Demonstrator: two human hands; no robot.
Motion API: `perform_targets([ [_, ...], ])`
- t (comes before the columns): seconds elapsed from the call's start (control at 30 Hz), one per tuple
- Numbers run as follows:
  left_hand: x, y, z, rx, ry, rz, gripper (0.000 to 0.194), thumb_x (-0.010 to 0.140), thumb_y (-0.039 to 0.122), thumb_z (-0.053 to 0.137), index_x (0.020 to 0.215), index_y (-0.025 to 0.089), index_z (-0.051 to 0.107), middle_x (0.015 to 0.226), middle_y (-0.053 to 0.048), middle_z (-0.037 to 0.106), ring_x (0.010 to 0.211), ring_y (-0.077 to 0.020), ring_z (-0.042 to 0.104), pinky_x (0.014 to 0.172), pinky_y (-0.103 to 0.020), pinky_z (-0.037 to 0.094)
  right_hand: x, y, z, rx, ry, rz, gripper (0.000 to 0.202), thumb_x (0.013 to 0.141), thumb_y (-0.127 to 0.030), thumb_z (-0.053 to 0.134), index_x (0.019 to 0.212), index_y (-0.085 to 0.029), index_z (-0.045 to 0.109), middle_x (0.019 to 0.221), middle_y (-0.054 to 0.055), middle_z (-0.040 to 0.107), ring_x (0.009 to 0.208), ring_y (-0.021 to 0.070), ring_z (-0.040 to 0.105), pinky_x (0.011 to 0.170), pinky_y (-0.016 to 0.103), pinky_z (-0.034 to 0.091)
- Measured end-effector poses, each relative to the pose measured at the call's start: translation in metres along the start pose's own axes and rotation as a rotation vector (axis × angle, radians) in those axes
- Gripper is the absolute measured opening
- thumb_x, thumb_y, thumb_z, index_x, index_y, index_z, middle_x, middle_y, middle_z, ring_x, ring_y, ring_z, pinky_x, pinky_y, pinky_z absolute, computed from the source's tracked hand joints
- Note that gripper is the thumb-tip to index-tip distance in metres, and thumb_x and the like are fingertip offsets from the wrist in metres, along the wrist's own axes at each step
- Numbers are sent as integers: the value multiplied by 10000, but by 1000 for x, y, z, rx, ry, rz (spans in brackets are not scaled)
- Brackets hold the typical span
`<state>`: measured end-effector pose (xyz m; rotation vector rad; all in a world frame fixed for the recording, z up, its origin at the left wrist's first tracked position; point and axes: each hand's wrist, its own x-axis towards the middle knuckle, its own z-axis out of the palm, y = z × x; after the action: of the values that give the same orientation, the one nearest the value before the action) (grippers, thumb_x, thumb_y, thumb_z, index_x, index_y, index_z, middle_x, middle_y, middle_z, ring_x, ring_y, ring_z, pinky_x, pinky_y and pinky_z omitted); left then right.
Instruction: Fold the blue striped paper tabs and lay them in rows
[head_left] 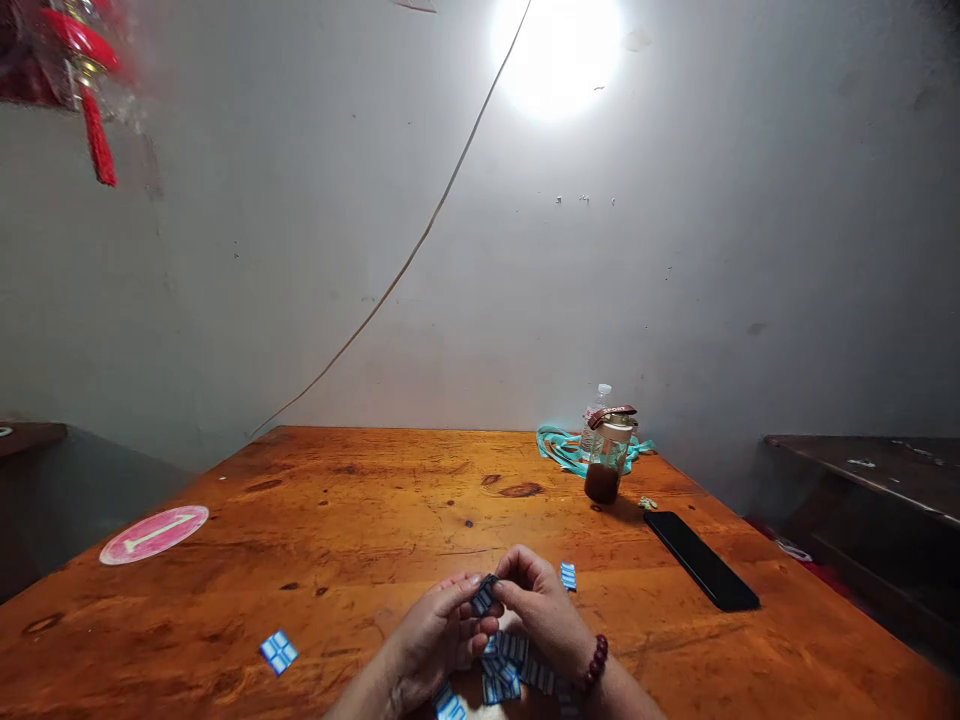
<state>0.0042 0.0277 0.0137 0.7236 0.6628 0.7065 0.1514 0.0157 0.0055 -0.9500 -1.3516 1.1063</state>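
My left hand point(435, 632) pinches a small dark striped piece point(484, 596) between thumb and fingers, above the near edge of the table. The thumb and forefinger of my right hand point(546, 612) grip the same piece at its upper right edge; a dark red bead bracelet point(597, 661) circles that wrist. Below both hands lies a loose pile of blue-and-white striped pieces point(501, 682), partly hidden by the hands. One similar piece point(568, 576) rests just beyond my right hand, and a blue-and-white checked square point(279, 652) lies apart on the left.
On the wooden table point(360, 510) a black phone point(701, 560) lies at right. Behind it stand a glass bottle with dark liquid point(604, 470), a clear plastic bottle point(600, 400) and a turquoise strap point(559, 450). A round pink sticker point(154, 535) is at left.
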Motion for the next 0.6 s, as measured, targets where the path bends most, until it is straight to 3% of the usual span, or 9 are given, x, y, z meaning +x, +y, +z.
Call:
perform_targets([
  [0.13, -1, 3, -2, 10, -40, -37, 220, 723, 345, 565, 828, 160, 511, 667, -13, 585, 531, -78, 549, 476, -148, 349, -2, -5, 2, -50, -75, -52, 199, 714, -146, 521, 908, -190, 525, 601, -56, 471, 560, 80, 459, 523, 188, 334],
  [0.23, -1, 2, -2, 61, -65, -16, 231, 725, 349, 550, 844, 153, 517, 648, -5, 571, 506, -76, 538, 448, -145, 325, -3, -4, 4, -92, -103, -54, 141, 709, -130, 488, 824, -172, 556, 598, -43, 491, 556, 85, 468, 535, 197, 347],
  [0.43, 8, -4, -1, 243, 61, 122, 292, 632, 383, 652, 729, 138, 528, 612, 1, 569, 494, -86, 539, 438, -155, 332, 0, -2, 1, -57, -26, 0, 77, 649, -113, 511, 707, -162, 524, 604, -47, 475, 565, 78, 432, 530, 182, 329],
  [0.5, 10, -5, -2, 253, 69, 130, 289, 620, 367, 668, 731, 134, 538, 589, 5, 566, 460, -73, 516, 415, -147, 310, -1, -5, 0, -28, -38, 39, 64, 661, -158, 543, 720, -160, 518, 610, -46, 471, 562, 75, 423, 522, 180, 322],
  [0.6, 9, -4, -3, 205, 44, 148, 238, 657, 334, 644, 738, 129, 553, 564, 7, 559, 422, -51, 478, 404, -142, 295, -3, -9, -1, -4, -101, 60, 221, 664, -242, 611, 858, -171, 530, 624, -51, 453, 565, 71, 408, 520, 181, 317],
])
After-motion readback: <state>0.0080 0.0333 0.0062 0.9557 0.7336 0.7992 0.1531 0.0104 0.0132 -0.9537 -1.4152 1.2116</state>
